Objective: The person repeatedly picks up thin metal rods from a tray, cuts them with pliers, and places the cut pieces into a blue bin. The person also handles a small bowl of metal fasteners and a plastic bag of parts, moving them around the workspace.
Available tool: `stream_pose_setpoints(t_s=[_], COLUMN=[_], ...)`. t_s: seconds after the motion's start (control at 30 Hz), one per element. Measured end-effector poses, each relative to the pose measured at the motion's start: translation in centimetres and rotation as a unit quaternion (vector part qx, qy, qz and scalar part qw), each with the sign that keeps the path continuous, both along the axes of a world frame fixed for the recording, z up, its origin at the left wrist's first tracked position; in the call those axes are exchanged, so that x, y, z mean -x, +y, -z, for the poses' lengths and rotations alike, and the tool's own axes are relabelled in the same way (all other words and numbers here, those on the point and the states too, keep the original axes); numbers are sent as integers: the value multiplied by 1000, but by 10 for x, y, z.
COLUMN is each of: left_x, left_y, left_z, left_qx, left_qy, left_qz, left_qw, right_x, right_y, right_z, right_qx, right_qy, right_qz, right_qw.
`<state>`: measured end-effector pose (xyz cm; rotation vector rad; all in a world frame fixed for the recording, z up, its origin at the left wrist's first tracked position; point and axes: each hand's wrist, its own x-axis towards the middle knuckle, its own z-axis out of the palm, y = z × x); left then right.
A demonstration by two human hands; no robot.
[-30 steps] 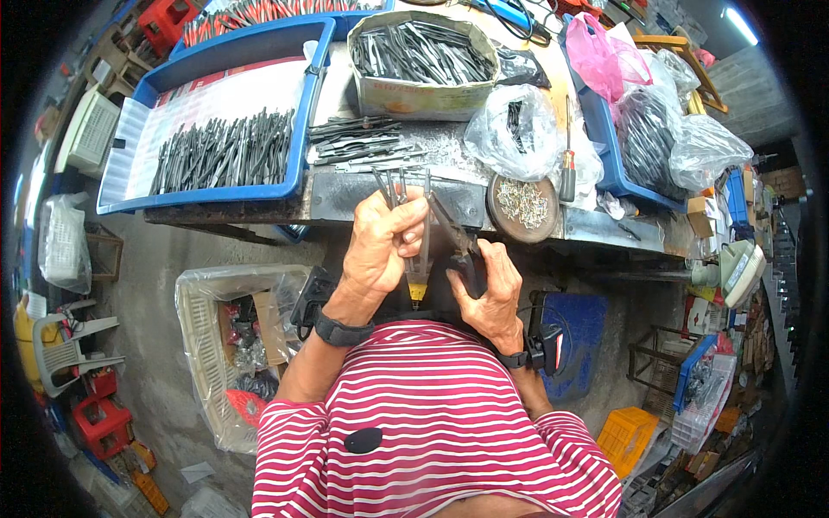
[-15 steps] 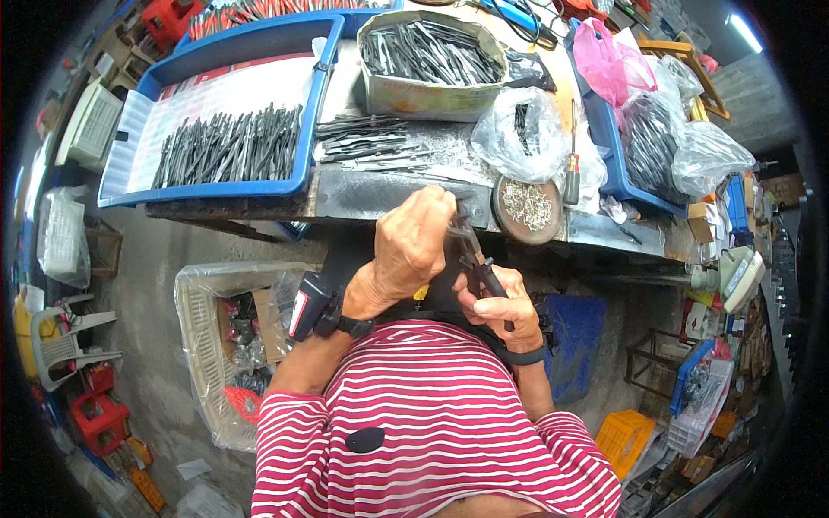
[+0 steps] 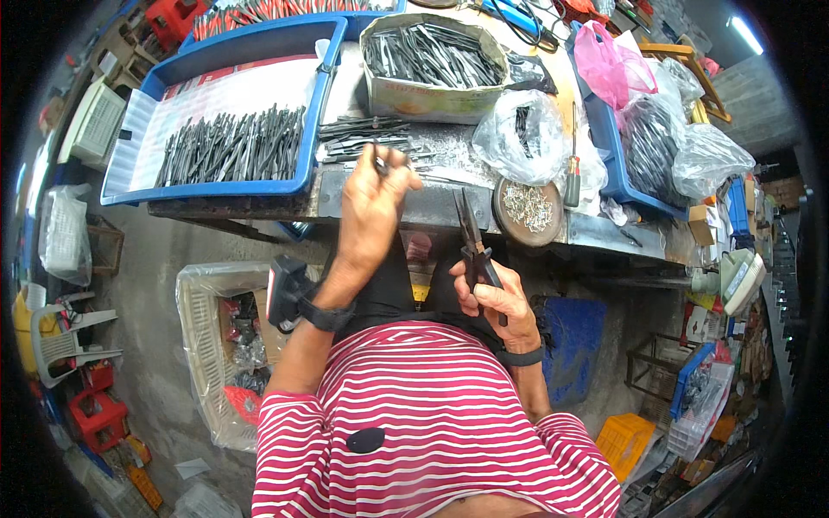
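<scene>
My right hand grips the dark handles of a pair of long-nose pliers, whose jaws point up toward the workbench edge and stand slightly apart with nothing between them. My left hand hovers over the bench's front edge, fingers curled around a small dark piece, mostly hidden by the fingers. Just beyond it lies a loose pile of thin dark metal strips. Right of the pliers' tips, a round dish holds many small silvery pins.
A blue tray with rows of dark strips is at left. Behind stands a carton full of similar strips. To the right are a clear plastic bag, a screwdriver and another blue tray. A lined basket sits below.
My left hand has moved away from the pliers, up and left toward the strip pile. The pliers have come fully into view, remaining in my right hand, which has barely moved.
</scene>
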<state>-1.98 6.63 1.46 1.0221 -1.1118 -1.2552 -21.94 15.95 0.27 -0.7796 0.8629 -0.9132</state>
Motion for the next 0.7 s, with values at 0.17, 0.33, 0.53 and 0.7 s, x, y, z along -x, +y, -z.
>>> stream_pose_setpoints(t_s=[0.17,0.33,0.53,0.7], left_x=[-22,-21,-12,-10], left_y=[-35,-47,-51,-53], left_z=[1,9,11,16], left_qx=[-24,37,98,169], left_qy=[5,-297,-492,-536], left_qz=[50,30,60,54], left_qw=[998,954,863,826], right_x=[0,-1,-1,-1], right_y=[2,2,2,1], right_z=[2,3,3,2], right_qx=[6,12,24,23], right_qy=[33,60,98,116], right_qz=[-1,-6,-6,-7], right_qw=[999,998,995,993])
